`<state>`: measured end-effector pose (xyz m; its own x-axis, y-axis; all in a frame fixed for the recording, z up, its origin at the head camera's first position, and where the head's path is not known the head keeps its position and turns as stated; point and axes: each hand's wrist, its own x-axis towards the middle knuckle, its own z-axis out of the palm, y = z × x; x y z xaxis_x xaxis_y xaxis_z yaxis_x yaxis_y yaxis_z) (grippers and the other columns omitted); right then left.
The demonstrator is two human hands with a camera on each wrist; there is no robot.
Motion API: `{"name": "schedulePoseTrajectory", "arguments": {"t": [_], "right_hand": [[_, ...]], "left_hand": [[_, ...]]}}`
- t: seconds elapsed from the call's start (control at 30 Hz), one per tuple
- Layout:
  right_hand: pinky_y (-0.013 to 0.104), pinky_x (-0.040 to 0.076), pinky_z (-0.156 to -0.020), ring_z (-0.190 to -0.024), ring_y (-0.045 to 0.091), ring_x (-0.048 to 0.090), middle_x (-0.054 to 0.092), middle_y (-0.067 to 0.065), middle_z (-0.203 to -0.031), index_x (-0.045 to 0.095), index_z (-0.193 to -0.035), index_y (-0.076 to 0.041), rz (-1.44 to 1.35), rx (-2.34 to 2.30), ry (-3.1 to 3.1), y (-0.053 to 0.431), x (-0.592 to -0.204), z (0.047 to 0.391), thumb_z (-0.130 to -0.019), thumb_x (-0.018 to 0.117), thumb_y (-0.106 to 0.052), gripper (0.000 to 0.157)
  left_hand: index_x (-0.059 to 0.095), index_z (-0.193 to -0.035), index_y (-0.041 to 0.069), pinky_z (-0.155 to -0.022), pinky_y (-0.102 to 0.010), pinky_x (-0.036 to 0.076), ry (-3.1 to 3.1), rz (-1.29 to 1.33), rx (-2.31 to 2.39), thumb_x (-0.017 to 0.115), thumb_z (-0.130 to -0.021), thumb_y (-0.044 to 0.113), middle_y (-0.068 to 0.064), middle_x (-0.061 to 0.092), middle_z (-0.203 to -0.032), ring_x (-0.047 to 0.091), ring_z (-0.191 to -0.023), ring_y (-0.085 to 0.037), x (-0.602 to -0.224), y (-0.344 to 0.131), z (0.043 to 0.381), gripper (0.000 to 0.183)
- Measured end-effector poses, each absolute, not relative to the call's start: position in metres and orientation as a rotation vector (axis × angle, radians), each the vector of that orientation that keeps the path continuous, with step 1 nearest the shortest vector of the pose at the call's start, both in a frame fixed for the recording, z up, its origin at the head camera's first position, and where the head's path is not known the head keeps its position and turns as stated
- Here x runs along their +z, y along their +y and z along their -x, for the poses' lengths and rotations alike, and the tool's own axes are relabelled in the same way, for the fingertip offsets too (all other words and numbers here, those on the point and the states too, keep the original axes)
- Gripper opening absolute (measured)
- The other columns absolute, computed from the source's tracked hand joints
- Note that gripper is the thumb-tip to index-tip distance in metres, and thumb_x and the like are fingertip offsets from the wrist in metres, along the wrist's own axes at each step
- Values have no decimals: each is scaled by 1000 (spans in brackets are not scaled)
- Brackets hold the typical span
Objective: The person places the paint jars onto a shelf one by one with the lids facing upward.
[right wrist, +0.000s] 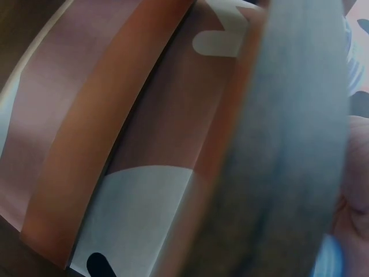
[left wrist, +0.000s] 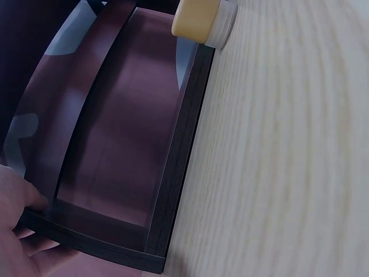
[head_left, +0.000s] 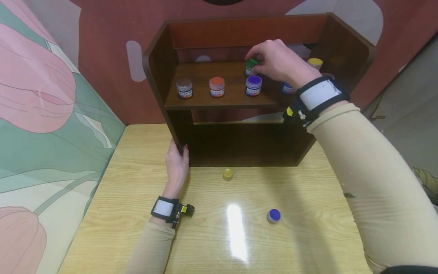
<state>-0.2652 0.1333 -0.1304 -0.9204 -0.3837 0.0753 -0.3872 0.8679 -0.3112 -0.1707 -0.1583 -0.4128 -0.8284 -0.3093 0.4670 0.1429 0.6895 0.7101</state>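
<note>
My right hand pinches a small green-lidded paint jar between thumb and fingers, at the back of the upper board of a dark brown wooden shelf. Whether the jar touches the board, I cannot tell. Just in front of it stands a purple-lidded jar. My left hand grips the lower left side panel, thumb inside and fingers outside, as the left wrist view also shows. In the right wrist view a blurred board edge hides most of the hand.
An orange-lidded jar and a brown-lidded jar stand left on the upper board. A yellow-lidded jar and a blue jar are partly behind the right arm. On the table are a yellow-lidded jar and a purple-lidded jar.
</note>
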Motion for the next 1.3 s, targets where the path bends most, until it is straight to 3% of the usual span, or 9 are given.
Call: {"name": "schedulePoseTrajectory", "arguments": {"t": [0.7,0.9,1.3], "right_hand": [[51,47,-109,-134,38,53,55,20,-144,52,-144,-9,-629,482,-3020,134,-130,264,-102,54,-16,43],[51,45,-112,-138,36,49,50,19,-149,50,-146,-10,-604,518,-2985,136,-128,261,-104,49,-24,44],[47,43,-115,-136,32,51,53,14,-148,56,-139,-7,-614,507,-2753,130,-128,233,-104,48,-29,42]], "left_hand": [[56,-124,-3,-88,-56,55,-2332,-120,-1054,63,-96,13,-28,70,-111,68,-105,-45,-411,-157,170,33],[56,-124,-3,-89,-56,55,-2319,-118,-1066,63,-96,12,-28,69,-112,67,-106,-45,-410,-159,169,33],[57,-121,-4,-88,-57,56,-2316,-118,-1047,63,-95,11,-29,70,-111,68,-105,-46,-410,-162,168,30]]}}
